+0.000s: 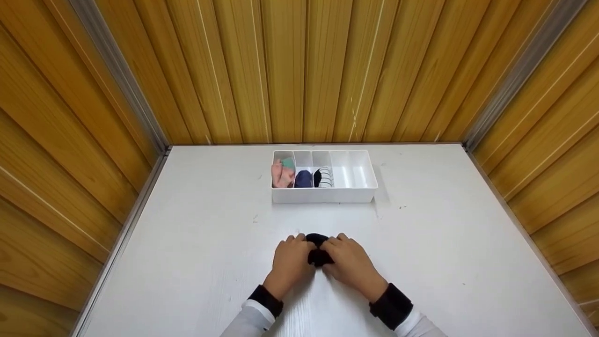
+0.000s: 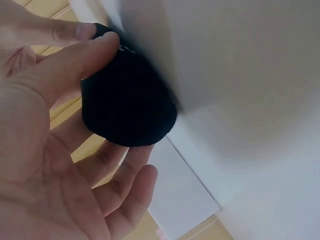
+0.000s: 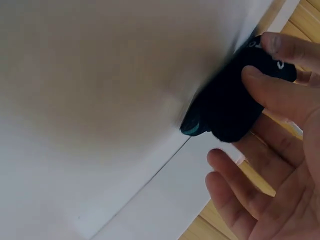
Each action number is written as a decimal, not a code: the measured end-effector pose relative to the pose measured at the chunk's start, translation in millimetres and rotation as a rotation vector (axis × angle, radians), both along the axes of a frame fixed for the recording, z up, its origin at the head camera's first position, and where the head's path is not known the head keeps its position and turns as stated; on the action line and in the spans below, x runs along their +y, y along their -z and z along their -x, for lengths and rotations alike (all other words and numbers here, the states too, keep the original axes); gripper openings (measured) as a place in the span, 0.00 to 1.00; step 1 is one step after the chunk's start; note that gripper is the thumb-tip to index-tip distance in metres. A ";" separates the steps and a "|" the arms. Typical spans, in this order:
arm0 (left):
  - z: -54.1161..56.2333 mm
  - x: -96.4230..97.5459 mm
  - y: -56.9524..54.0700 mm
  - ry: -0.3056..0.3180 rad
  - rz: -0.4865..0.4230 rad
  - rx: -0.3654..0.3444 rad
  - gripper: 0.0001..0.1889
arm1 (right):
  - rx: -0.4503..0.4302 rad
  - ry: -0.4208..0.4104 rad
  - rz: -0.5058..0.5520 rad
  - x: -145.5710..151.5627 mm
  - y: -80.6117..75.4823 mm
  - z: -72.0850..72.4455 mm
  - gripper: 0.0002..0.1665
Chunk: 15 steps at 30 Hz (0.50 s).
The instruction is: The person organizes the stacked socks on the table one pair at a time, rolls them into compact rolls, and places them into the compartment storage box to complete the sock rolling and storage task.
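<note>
A folded black sock [image 1: 320, 257] with small white lettering is held between both hands, low over the white table. My left hand [image 1: 292, 257] pinches its left side, thumb on the near face and fingers behind. My right hand [image 1: 350, 263] pinches the opposite side the same way. In the left wrist view the sock [image 2: 130, 100] shows a rounded, doubled end. A small teal patch appears at the lower end of the sock [image 3: 220, 105] in the right wrist view. Both thumbs lie close together near the lettering.
Beyond the hands stands a white divided box [image 1: 323, 195]. Its left compartments hold pink cloth [image 1: 282, 175] with green cloth [image 1: 288, 163], a navy bundle [image 1: 303, 179] and a black-and-white striped item [image 1: 324, 177]. Yellow wood-look panels [image 1: 299, 70] enclose the table [image 1: 196, 243].
</note>
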<state>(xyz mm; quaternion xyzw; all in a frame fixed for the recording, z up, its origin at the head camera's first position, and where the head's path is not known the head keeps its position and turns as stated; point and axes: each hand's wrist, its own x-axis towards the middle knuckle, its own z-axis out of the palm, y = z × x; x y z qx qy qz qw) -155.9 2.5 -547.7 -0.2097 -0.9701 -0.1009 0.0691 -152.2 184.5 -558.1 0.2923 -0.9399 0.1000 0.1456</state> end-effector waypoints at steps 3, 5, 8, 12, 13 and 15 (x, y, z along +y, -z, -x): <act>0.3 1.3 -2.2 0.018 -0.026 -0.050 0.12 | 0.065 -0.014 -0.035 -1.3 2.0 -2.7 0.23; 0.9 1.0 -3.9 0.031 -0.061 -0.094 0.12 | 0.082 -0.013 -0.050 -2.7 2.7 -4.6 0.21; 0.2 -0.6 -7.5 0.040 -0.099 -0.145 0.14 | 0.067 -0.012 -0.052 -4.1 3.0 -6.0 0.18; -4.0 -1.1 -9.6 0.034 -0.084 -0.110 0.18 | 0.040 -0.021 -0.052 -4.6 1.8 -5.9 0.16; -5.2 -0.5 -9.5 0.031 -0.072 -0.089 0.19 | 0.038 -0.024 -0.054 -4.2 1.7 -5.6 0.16; -7.5 1.1 -8.6 0.024 -0.045 -0.042 0.20 | 0.025 -0.024 -0.053 -2.8 1.4 -5.6 0.17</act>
